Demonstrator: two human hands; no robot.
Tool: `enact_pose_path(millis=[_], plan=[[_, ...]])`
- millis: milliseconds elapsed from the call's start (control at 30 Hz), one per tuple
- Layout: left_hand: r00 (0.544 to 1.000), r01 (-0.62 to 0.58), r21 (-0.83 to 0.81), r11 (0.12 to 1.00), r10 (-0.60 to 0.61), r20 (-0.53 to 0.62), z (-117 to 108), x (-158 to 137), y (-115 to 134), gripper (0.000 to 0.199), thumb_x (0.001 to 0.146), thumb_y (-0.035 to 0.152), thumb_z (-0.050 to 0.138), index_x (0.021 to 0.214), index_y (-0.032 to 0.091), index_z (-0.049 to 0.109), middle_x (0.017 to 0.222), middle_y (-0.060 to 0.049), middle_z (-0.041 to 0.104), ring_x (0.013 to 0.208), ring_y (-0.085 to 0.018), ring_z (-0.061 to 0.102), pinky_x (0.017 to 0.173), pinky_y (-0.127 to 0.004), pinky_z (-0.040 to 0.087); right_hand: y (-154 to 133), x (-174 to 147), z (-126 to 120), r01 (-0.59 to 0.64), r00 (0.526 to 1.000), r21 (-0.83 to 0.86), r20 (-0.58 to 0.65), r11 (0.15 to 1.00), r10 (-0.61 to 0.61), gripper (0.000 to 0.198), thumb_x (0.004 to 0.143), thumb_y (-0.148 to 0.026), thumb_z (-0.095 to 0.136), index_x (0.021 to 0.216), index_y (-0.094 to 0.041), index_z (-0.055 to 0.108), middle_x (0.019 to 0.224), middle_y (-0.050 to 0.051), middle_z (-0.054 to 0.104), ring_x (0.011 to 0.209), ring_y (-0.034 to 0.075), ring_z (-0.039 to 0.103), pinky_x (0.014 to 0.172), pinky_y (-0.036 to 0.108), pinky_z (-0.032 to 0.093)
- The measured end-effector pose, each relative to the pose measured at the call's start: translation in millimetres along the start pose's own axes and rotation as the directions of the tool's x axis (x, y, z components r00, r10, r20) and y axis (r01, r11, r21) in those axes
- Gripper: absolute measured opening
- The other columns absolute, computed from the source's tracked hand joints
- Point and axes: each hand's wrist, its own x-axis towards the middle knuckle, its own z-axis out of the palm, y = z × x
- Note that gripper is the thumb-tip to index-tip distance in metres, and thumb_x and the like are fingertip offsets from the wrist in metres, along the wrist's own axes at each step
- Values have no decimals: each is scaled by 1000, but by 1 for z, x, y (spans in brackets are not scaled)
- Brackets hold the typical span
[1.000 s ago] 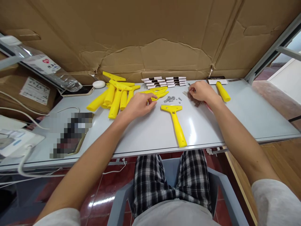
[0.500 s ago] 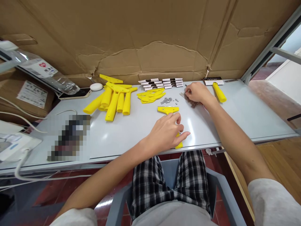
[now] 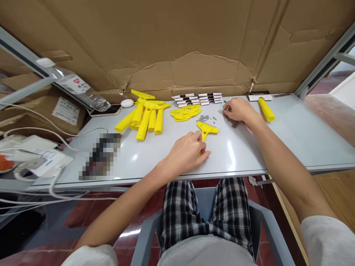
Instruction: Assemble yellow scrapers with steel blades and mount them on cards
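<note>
Now that the left hand (image 3: pixel 188 150) grips the yellow scraper (image 3: pixel 208 128), its head has turned beside the metal bits (image 3: pixel 204 118) — apparently the workpiece; right hand (image 3: pixel 239 110) stays at brown pieces (image 3: pixel 235 123), grip unclear.

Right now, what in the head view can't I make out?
Head view:
Yellow tool: much of its handle is hidden by the left hand.
Thin flat pieces: partly covered by the right hand, number unclear.
Small metal bits: too small to count.
Dark item: blurred by pixelation.
</note>
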Motion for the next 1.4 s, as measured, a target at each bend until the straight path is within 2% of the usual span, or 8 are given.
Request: enact_pose_path(millis=[133, 233, 367, 533, 700, 900, 1133, 1400], plan=[[997, 63, 22, 998, -64, 38, -10, -1, -1, 33, 112, 44, 62, 102, 20, 83, 127, -15, 74, 112, -34, 72, 94, -50, 60, 1, 2, 2, 6, 1000, -7, 2, 1000, -6, 36, 104, -32, 64, 132, -23, 85, 132, 13, 79, 117, 24, 69, 106, 34, 51], [990, 137, 54, 989, -138, 22, -12, 4, 2, 31, 112, 43, 63, 123, 20, 80, 136, -16, 73, 116, -35, 74, 91, -46, 60, 2, 3, 3, 14, 1000, -14, -2, 1000, -14, 38, 104, -32, 64, 134, -22, 85, 132, 13, 79, 115, 23, 69, 106, 33, 51], [977, 213, 106, 971, -215, 8, -8, 19, 2, 54, 114, 42, 56, 160, 16, 61, 143, -21, 74, 124, -39, 75, 90, -46, 60, 2, 3, 4, 21, 1000, -16, -9, 1000, -21, 38, 104, -32, 63, 132, -21, 85, 131, 13, 79, 115, 23, 69, 104, 33, 51], [970, 234, 108, 966, -239, 38, -5, 35, -4, 70, 113, 36, 49, 179, 15, 40, 145, -24, 77, 124, -43, 77, 92, -51, 61, 1, 3, 3, 23, 1000, -20, 1, 1000, -23, 38, 105, -33, 61, 134, -22, 84, 135, 14, 78, 117, 24, 70, 106, 35, 52], [969, 224, 112, 968, -233, 76, -3, 43, -2, 75, 107, 25, 48, 181, 16, 37, 152, -25, 73, 127, -44, 77, 95, -53, 61, 1, 3, 4, 22, 1000, -20, 6, 1000, -22, 38, 106, -34, 61, 134, -23, 84, 138, 14, 77, 121, 26, 71, 108, 39, 54], [972, 208, 89, 974, -216, 95, -1, 48, -1, 77, 107, 29, 48, 182, 15, 36, 158, -26, 69, 131, -45, 75, 98, -55, 62, -1, 3, 4, 38, 999, -6, 10, 999, -38, 38, 107, -33, 61, 135, -23, 84, 136, 14, 78, 123, 25, 72, 110, 38, 56], [988, 144, 119, 982, -150, 42, 8, 49, -11, 66, 111, 33, 46, 174, 16, 52, 137, -21, 79, 118, -40, 80, 93, -50, 61, -4, 0, 3, 33, 999, 5, 18, 999, -33, 40, 105, -35, 64, 138, -22, 83, 136, 14, 78, 123, 26, 70, 112, 39, 55], [995, 93, 113, 989, -95, 17, 12, 47, -21, 61, 112, 32, 46, 168, 12, 59, 136, -22, 80, 114, -39, 80, 96, -51, 61, -8, -4, 2, 43, 999, 13, -32, 999, -43, 38, 107, -34, 60, 133, -22, 84, 140, 16, 76, 134, 29, 67, 120, 45, 50]])
